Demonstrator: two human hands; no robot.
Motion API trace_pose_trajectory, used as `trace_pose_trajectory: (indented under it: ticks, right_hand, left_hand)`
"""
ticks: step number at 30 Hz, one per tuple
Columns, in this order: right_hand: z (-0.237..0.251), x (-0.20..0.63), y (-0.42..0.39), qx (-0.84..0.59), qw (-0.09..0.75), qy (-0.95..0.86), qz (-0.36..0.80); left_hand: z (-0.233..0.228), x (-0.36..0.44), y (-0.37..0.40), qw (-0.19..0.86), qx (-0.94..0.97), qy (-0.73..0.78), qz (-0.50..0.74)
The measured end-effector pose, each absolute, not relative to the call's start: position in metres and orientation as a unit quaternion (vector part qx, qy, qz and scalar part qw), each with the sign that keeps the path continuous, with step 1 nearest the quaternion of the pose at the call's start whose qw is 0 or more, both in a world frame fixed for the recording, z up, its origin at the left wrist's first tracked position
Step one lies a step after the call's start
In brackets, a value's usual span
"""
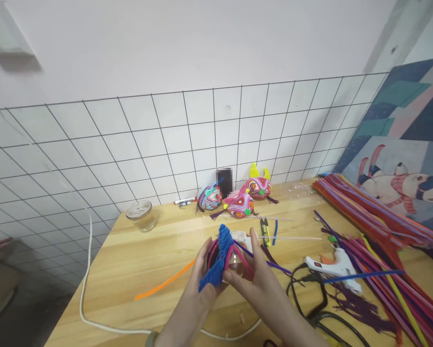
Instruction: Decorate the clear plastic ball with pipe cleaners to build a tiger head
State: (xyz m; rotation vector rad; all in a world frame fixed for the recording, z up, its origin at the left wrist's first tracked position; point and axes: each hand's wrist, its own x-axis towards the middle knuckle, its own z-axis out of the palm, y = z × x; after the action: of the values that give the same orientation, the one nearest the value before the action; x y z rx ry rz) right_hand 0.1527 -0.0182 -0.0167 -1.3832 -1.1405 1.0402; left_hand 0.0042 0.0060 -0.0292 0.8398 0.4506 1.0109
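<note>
Both hands hold a half-covered round craft ornament (234,259) just above the table. Clear plastic shows on one side, and pink and dark pipe cleaners run across its surface. Two blue fuzzy points (223,248) stick up from it, like ears or horns. My left hand (201,282) wraps round its left side. Along the right side my right hand (252,277) grips it, thumb against the near face. A purple pipe cleaner (274,264) reaches out from the ornament to the right; where it begins is hard to see.
Several finished ornaments (240,205) stand by the tiled wall. A glass jar (141,217) is at back left. On the right lie a white glue gun (337,267), its black cable (319,303) and heaps of pipe cleaners (379,279). An orange pipe cleaner (164,283) lies left.
</note>
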Motion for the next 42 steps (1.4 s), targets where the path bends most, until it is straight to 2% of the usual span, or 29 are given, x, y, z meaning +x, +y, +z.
trace_pose_trajectory:
  ticks: [5, 8, 12, 16, 19, 24, 26, 31, 42]
  right_hand:
    - [-0.014, 0.164, -0.01, -0.566, 0.507, -0.397, 0.515]
    - [-0.018, 0.171, -0.006, -0.558, 0.513, -0.337, 0.559]
    - [-0.03, 0.177, -0.002, -0.559, 0.522, -0.366, 0.53]
    - [-0.04, 0.178, -0.003, -0.571, 0.522, -0.443, 0.453]
    - [-0.039, 0.173, -0.009, -0.538, 0.509, -0.484, 0.466]
    - [-0.024, 0.165, -0.021, -0.537, 0.415, -0.561, 0.474]
    - [-0.019, 0.162, -0.023, -0.549, 0.373, -0.598, 0.449]
    - [-0.017, 0.154, -0.023, -0.55, 0.327, -0.662, 0.389]
    - [-0.019, 0.148, -0.024, -0.565, 0.284, -0.698, 0.336]
  left_hand:
    - [-0.02, -0.016, 0.014, 0.747, 0.514, 0.229, 0.355]
    - [-0.003, -0.03, 0.015, 0.705, 0.573, 0.309, 0.28]
    - [0.015, -0.036, 0.015, 0.637, 0.57, 0.449, 0.26]
    - [0.023, -0.032, 0.017, 0.612, 0.549, 0.486, 0.296]
    - [0.025, -0.031, 0.02, 0.595, 0.533, 0.489, 0.352]
    - [0.017, -0.031, 0.019, 0.538, 0.565, 0.478, 0.404]
    - [0.012, -0.031, 0.016, 0.555, 0.571, 0.471, 0.38]
    - [0.008, -0.031, 0.012, 0.687, 0.51, 0.398, 0.331]
    - [-0.004, -0.026, 0.017, 0.653, 0.526, 0.4, 0.371]
